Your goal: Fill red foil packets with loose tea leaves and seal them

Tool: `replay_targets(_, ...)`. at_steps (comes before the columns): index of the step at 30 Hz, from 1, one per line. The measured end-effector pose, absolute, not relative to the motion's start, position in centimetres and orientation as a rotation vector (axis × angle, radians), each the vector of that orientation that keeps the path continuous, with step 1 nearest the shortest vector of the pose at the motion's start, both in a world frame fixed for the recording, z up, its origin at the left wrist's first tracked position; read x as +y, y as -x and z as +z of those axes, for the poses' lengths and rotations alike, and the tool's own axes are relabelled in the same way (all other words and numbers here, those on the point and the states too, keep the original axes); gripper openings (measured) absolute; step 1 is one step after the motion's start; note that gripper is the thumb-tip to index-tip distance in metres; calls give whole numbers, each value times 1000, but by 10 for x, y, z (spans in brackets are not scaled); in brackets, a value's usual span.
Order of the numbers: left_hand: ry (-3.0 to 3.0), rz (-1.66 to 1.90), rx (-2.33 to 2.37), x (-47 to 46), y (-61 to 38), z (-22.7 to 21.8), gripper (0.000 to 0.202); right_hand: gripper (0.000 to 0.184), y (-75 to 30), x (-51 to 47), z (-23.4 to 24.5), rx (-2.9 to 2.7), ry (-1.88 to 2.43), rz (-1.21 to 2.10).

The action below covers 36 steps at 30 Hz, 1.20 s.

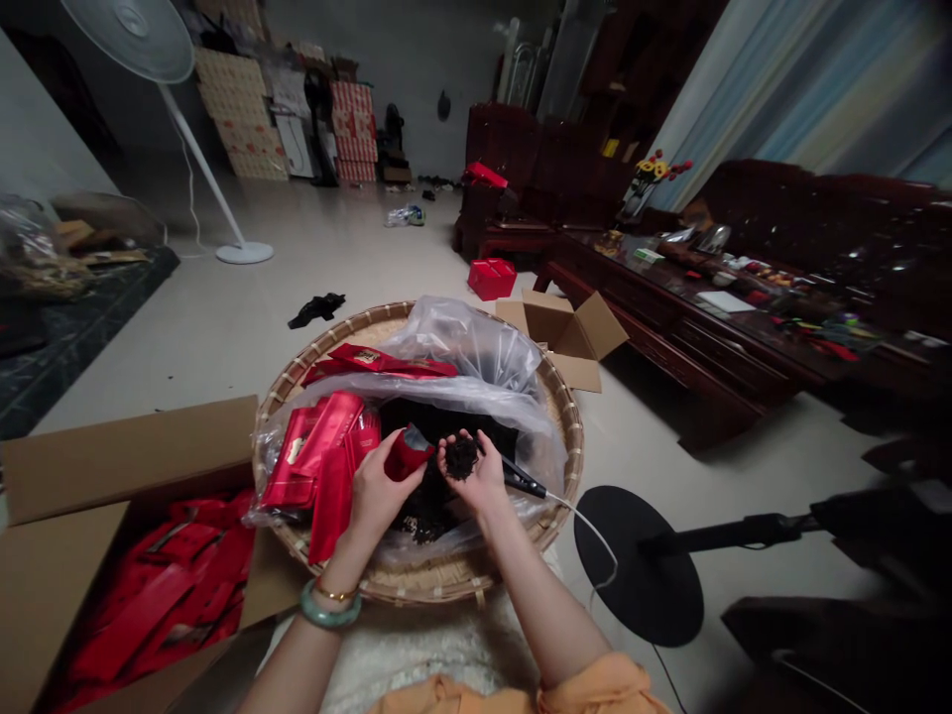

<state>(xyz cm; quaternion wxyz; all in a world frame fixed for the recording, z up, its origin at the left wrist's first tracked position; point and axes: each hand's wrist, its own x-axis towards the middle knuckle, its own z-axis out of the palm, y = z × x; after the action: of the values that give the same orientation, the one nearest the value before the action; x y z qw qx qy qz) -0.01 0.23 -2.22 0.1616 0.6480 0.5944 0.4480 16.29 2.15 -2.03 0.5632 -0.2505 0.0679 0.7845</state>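
Observation:
My left hand is closed round a small red pouch whose silvery mouth stands open, tilted towards the right. Beside it, my right hand is cupped palm up round a clump of dark dried leaves that look like tea. Both hands are above a clear plastic bag holding more of the dark leaves, inside a round woven basket. Just right of my right hand lies a black handle with a white cord; its far end is hidden. Flat red pouches lie at the basket's left.
A cardboard box full of red packets stands at the lower left. Behind the basket are an open carton and a red box. A round black stand base lies at right. A long dark wooden table stands beyond.

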Motion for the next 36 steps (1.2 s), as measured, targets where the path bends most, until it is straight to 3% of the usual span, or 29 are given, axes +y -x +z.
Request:
replay_targets(6,-1923,1244,1664,1,-3,-25,53,20,-165,28,-1,101,563,1746)
replay_targets(16,-2022,1086,1674,1,-18,-22,57,33,-156,35,46,-191,526,1452)
replay_targets(23,-1959,950,1726,1,-24,-14,59,38,-142,35,48,-429,594,1332)
replay_targets(36,-1908,1028,1752,4,-21,-20,59,48,-144,29,40,-888,850,1171)
